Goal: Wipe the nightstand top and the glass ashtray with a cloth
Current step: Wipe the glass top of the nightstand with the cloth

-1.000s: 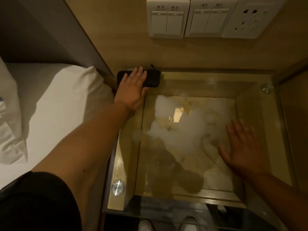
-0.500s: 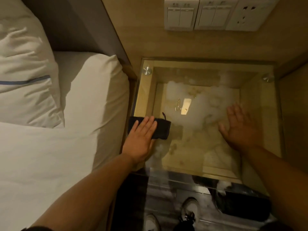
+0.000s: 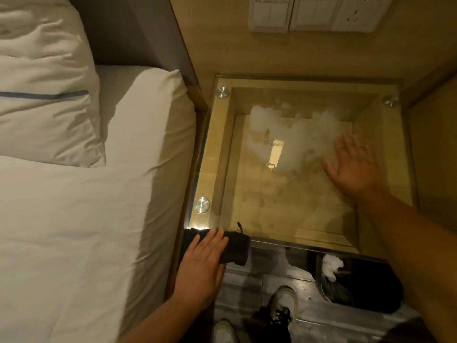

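The nightstand top (image 3: 291,194) is a square glass pane on a wooden frame with round metal studs at its corners. A whitish smear covers its far middle. My left hand (image 3: 201,266) lies flat on a dark cloth (image 3: 236,247) at the pane's near left corner, with part of the cloth past the front edge. On the right half of the glass rests my right hand (image 3: 353,165), palm down, fingers spread, holding nothing. No ashtray is in sight.
A bed with white sheets (image 3: 81,219) and a pillow (image 3: 42,82) borders the nightstand on the left. Wall switches and a socket (image 3: 314,13) sit above it. Below the front edge are a dark bin (image 3: 358,285) and my shoes (image 3: 282,305).
My left hand has dragged the cloth down the left side of the glass, from the far left corner to the near left corner. My right hand has stayed flat on the right side.
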{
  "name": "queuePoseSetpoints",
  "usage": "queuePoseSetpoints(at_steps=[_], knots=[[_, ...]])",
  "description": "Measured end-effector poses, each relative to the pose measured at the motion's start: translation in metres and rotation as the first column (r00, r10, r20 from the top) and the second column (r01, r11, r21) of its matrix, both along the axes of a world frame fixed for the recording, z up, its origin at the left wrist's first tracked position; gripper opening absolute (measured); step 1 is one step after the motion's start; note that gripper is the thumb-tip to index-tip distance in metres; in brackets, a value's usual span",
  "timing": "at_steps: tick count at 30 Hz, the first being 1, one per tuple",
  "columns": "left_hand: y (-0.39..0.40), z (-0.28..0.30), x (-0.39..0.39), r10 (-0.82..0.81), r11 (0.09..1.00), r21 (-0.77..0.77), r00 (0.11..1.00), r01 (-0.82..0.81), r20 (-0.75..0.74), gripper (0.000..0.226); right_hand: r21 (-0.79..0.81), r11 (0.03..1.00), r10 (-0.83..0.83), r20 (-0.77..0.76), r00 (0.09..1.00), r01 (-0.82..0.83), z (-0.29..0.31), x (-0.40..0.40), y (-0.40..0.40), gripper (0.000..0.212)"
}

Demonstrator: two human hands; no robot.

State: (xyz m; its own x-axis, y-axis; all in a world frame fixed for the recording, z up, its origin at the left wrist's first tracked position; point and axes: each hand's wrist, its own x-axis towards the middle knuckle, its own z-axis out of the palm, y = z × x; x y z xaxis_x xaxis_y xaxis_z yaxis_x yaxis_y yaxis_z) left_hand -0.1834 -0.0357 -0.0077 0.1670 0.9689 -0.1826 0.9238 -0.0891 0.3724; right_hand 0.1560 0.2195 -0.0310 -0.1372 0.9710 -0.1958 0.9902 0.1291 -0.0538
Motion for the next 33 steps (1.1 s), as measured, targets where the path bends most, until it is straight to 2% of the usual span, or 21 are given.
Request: queuePoseSetpoints(at_steps=[2, 4, 5, 6, 8, 10, 12, 14, 17, 20, 23, 25, 28, 33], knots=[[-0.015, 0.014, 0.008, 0.237, 0.967, -0.125, 0.963, -0.222, 0.127, 0.035, -0.022, 1.000, -0.008, -0.003, 1.000, 0.008, 0.000, 0.001, -0.002, 0.079], [-0.015, 0.031, 0.013, 0.540, 0.822, -0.376, 0.795, -0.428, 0.276, 0.023, -0.025, 1.000, -0.015, 0.000, 1.000, 0.015, 0.000, 0.000, -0.003, 0.079], [-0.009, 0.037, 0.014, 0.654, 0.727, -0.520, 0.682, -0.449, 0.326, 0.022, -0.025, 1.000, -0.017, 0.003, 1.000, 0.017, -0.001, 0.000, -0.003, 0.079], [0.003, 0.045, 0.014, 0.713, 0.678, -0.589, 0.588, -0.440, 0.381, 0.022, -0.028, 0.999, -0.018, 0.007, 1.000, 0.018, -0.001, 0.000, -0.002, 0.079], [0.041, 0.061, 0.016, 0.756, 0.653, -0.613, 0.436, -0.445, 0.488, 0.024, -0.044, 0.999, -0.019, 0.016, 1.000, 0.020, 0.001, -0.001, -0.002, 0.079], [0.098, 0.075, 0.020, 0.723, 0.689, -0.543, 0.396, -0.480, 0.566, 0.025, -0.055, 0.998, -0.026, 0.016, 1.000, 0.027, 0.002, -0.001, -0.002, 0.080], [0.167, 0.086, 0.026, 0.649, 0.750, -0.411, 0.458, -0.518, 0.607, 0.024, -0.043, 0.999, -0.028, 0.002, 1.000, 0.028, 0.002, -0.002, -0.001, 0.082], [0.242, 0.087, 0.028, 0.549, 0.818, -0.218, 0.612, -0.532, 0.570, 0.025, -0.036, 0.999, -0.033, -0.001, 0.999, 0.033, 0.002, -0.003, 0.002, 0.083], [0.349, 0.074, 0.027, 0.393, 0.897, 0.016, 0.814, -0.441, 0.427, 0.032, -0.037, 0.998, -0.040, 0.004, 0.999, 0.040, -0.001, -0.003, 0.003, 0.080], [0.426, 0.063, 0.033, 0.272, 0.943, 0.127, 0.932, -0.308, 0.241, 0.038, -0.019, 1.000, -0.018, -0.023, 1.000, 0.018, -0.004, 0.000, 0.001, 0.078], [0.456, 0.044, 0.041, 0.177, 0.978, 0.104, 0.983, -0.181, 0.050, 0.040, -0.006, 1.000, -0.024, -0.035, 0.999, 0.024, -0.004, -0.001, 0.001, 0.077], [0.459, 0.027, 0.046, 0.058, 0.995, 0.079, 0.998, -0.055, -0.030, 0.041, 0.002, 0.999, -0.034, -0.029, 0.999, 0.034, -0.003, -0.002, 0.001, 0.076], [0.459, 0.004, 0.052, -0.080, 0.995, 0.060, 0.997, 0.081, -0.024, 0.046, 0.008, 1.000, -0.024, -0.004, 1.000, 0.024, -0.005, -0.001, 0.002, 0.078], [0.458, -0.006, 0.048, -0.127, 0.986, 0.107, 0.992, 0.128, -0.019, 0.051, 0.037, 0.999, -0.011, -0.017, 1.000, 0.011, -0.005, -0.001, 0.002, 0.077]])
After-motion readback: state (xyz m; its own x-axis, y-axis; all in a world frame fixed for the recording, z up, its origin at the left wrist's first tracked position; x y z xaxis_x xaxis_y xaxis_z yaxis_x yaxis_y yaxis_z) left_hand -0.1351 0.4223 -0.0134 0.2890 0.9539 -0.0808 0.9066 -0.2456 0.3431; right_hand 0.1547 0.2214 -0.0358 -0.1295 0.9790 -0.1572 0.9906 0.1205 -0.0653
